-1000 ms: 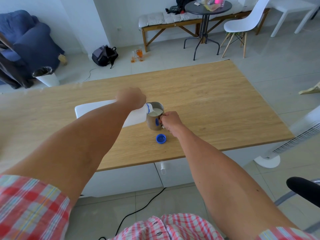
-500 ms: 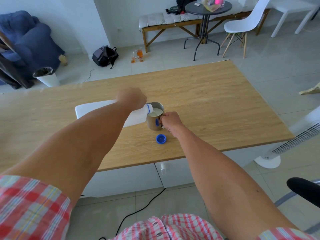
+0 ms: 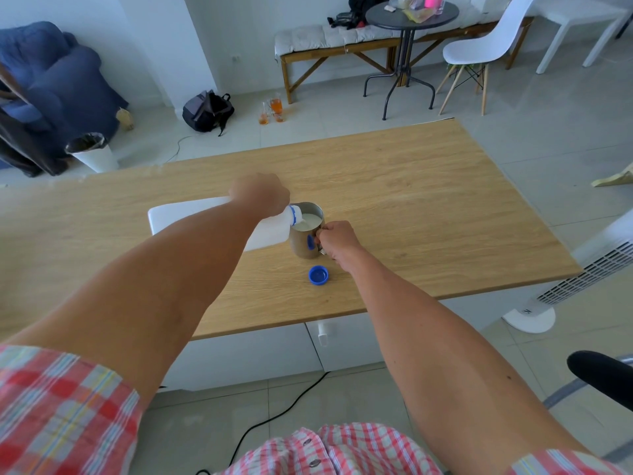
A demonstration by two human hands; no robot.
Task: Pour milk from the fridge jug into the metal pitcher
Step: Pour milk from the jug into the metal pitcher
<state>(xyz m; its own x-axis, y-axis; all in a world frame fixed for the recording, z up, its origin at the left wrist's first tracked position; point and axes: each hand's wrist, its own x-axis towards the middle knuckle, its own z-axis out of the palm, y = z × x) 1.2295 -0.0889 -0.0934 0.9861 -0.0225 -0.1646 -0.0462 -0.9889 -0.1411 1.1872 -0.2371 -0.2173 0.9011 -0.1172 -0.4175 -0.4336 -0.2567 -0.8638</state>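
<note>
On the wooden counter (image 3: 411, 186), near its middle, milk is being poured. At about nine o'clock from the pitcher, a white fridge jug (image 3: 191, 214) lies tipped almost flat, its long axis running left to right, its blue-ringed mouth over the pitcher's rim. The left hand (image 3: 259, 193) grips the jug near its neck from above. Just right of it stands the metal pitcher (image 3: 306, 240), upright, milk already high inside. At three o'clock from the pitcher, the right hand (image 3: 337, 239) curls around its handle, steadying it. A blue cap (image 3: 318, 275) rests at six o'clock, apart. Righting the jug looks like the coming move, and it falls to the left hand.
</note>
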